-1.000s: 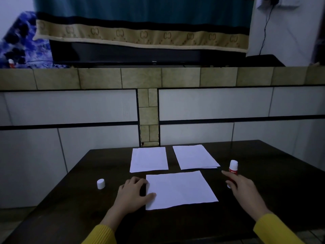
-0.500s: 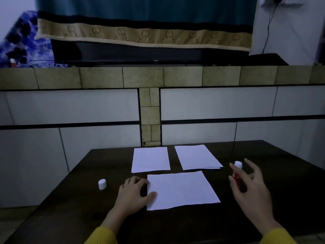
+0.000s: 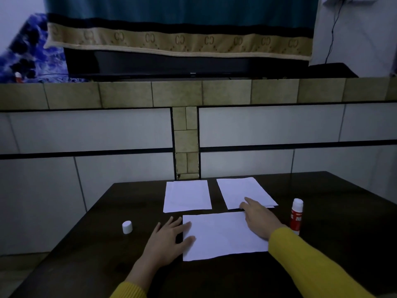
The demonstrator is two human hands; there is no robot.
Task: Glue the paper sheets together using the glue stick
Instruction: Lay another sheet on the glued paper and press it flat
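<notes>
On the dark counter, the near paper sheet is being held flat by the left hand, the far right sheet is being touched by the right hand, both with fingers straight, likely for lifting next, while the uncapped glue stick is being left standing nearby.

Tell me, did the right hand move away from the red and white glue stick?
Yes. The right hand left the red and white glue stick standing and went left, onto the far right white paper sheet.
</notes>
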